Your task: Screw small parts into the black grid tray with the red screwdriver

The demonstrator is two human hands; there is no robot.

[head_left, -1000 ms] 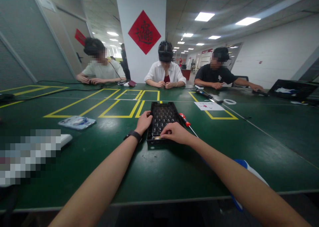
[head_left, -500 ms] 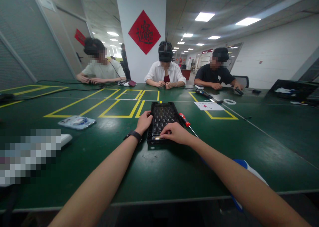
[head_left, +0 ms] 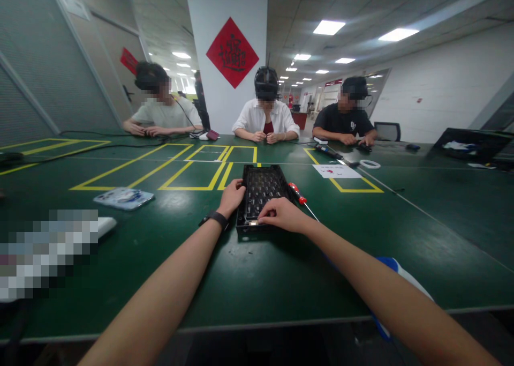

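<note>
At 10 o'clock from the work, a patterned card (head_left: 123,197) lies flat on the green table (head_left: 241,280), where it was a second ago. The left hand (head_left: 232,195), a watch (head_left: 217,218) on its wrist, has not shifted. It is cupped over the 9 o'clock rim of the tray (head_left: 262,186) and grips it.

The tray sits dead ahead at 12 o'clock. It is a black, shallow, oblong shell with a ribbed, pocketed floor and its long side runs away from the person.

The right hand (head_left: 281,216) has also held its place, fingers bunched on the 6 o'clock rim by a small pale piece (head_left: 252,223). Whether they pinch it I cannot tell. So the work is paused on that rim.

A red-handled screwdriver (head_left: 297,193) lies touching the tray at 3 o'clock, with a white sheet (head_left: 336,171) at 1 o'clock. The only change is across the table, where a co-worker's hand (head_left: 363,141) has drawn in.
</note>
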